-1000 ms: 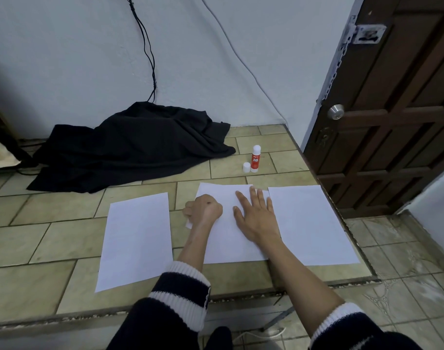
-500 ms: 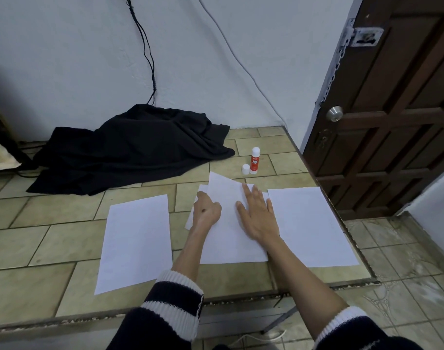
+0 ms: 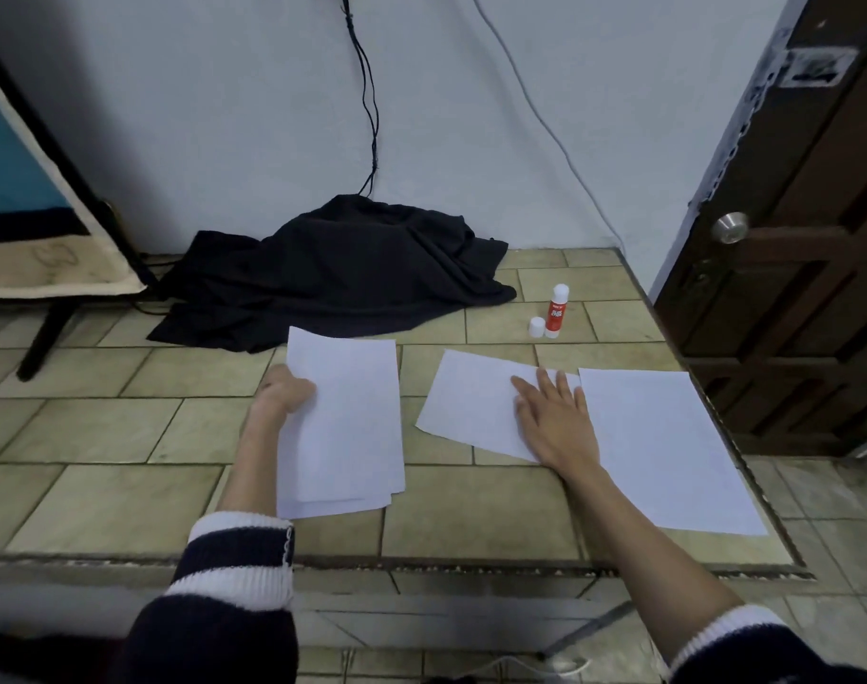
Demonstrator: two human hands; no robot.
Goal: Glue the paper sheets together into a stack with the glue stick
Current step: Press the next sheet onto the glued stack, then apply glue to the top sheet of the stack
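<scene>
Top sheet (image 3: 342, 412) now leftward, between hands.

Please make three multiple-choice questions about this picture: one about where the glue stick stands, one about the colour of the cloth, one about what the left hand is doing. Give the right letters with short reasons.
1. Where is the glue stick?
A. on the far tiles beside its cap
B. in the right hand
C. on a paper sheet

2. What colour is the cloth by the wall?
A. white
B. black
C. red

3. What is the left hand doing?
A. lying flat on tiles
B. holding the cap
C. gripping paper sheets

Answers:
1 A: the glue stick stands upright next to its cap.
2 B: the cloth is black.
3 C: the left hand holds the paper sheets at their left edge.
</scene>
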